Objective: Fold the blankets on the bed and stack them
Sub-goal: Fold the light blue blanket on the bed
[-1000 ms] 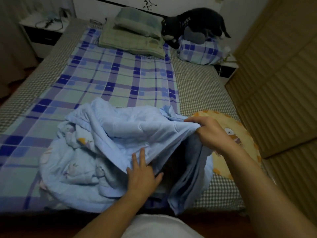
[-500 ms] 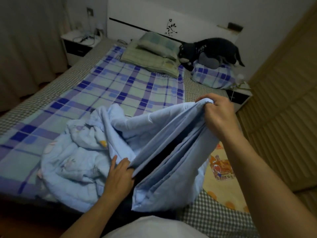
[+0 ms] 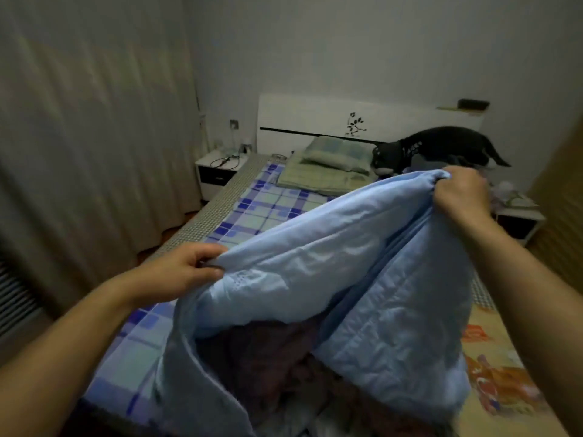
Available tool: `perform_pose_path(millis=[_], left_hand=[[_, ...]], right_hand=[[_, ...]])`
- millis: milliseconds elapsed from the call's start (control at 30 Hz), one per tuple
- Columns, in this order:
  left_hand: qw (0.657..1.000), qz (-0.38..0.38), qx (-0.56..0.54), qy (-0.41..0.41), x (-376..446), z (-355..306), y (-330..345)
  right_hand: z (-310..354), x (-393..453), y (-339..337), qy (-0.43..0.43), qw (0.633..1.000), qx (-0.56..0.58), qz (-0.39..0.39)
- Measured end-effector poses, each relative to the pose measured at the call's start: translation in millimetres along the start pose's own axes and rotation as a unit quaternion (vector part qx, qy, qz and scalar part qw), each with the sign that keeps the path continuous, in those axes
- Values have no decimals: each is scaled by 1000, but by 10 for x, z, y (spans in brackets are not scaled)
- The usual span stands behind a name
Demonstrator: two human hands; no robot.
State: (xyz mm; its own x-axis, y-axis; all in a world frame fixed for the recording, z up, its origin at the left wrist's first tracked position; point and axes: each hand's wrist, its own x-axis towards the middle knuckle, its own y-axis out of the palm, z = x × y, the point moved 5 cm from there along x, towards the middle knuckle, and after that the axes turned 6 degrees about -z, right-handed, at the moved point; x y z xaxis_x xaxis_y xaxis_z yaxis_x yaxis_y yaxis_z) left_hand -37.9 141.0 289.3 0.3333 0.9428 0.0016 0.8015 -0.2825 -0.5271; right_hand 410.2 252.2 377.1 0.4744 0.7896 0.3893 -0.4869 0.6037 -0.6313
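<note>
A light blue quilted blanket point(image 3: 331, 263) is lifted off the bed and hangs between my hands. My left hand point(image 3: 186, 269) pinches its edge at the left. Higher up at the right, my right hand point(image 3: 460, 190) grips a bunched corner. Under the raised blanket lies a dark purplish blanket point(image 3: 271, 354). A yellow and orange cartoon-print blanket point(image 3: 492, 376) lies flat on the bed at the right. The bed point(image 3: 249, 212) carries a blue plaid sheet over a grey checked cover.
Green pillows point(image 3: 328, 165) and a black plush animal point(image 3: 441, 149) lie at the white headboard. A white nightstand point(image 3: 217, 171) with cables stands left of the bed, another point(image 3: 517, 216) at the right. Curtains hang along the left, a wooden wardrobe at the far right.
Both hands rose with the blue blanket. The left hand went from pressing the heap to pinching an edge out to the left. The dark blanket beneath came into view.
</note>
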Motion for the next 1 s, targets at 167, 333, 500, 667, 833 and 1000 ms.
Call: perform_pose_path(millis=[167, 333, 500, 667, 833, 1000], left_hand=[[990, -83, 89, -76, 530, 1131, -111], [970, -154, 142, -120, 779, 1939, -341], [981, -62, 182, -40, 555, 2145, -529], [970, 207, 129, 22, 42, 1876, 198], [982, 178, -1, -56, -94, 2158, 483], [968, -146, 53, -195, 172, 2421, 61]], right_hand=[[-225, -457, 481, 53, 993, -100, 21], [-292, -1330, 1034, 71, 974, -98, 189], [-365, -1787, 1069, 21, 978, -94, 184], [-503, -1908, 1014, 153, 980, -124, -24], [-293, -1985, 1102, 47, 990, -99, 89], [-327, -2223, 1117, 97, 979, -110, 144]])
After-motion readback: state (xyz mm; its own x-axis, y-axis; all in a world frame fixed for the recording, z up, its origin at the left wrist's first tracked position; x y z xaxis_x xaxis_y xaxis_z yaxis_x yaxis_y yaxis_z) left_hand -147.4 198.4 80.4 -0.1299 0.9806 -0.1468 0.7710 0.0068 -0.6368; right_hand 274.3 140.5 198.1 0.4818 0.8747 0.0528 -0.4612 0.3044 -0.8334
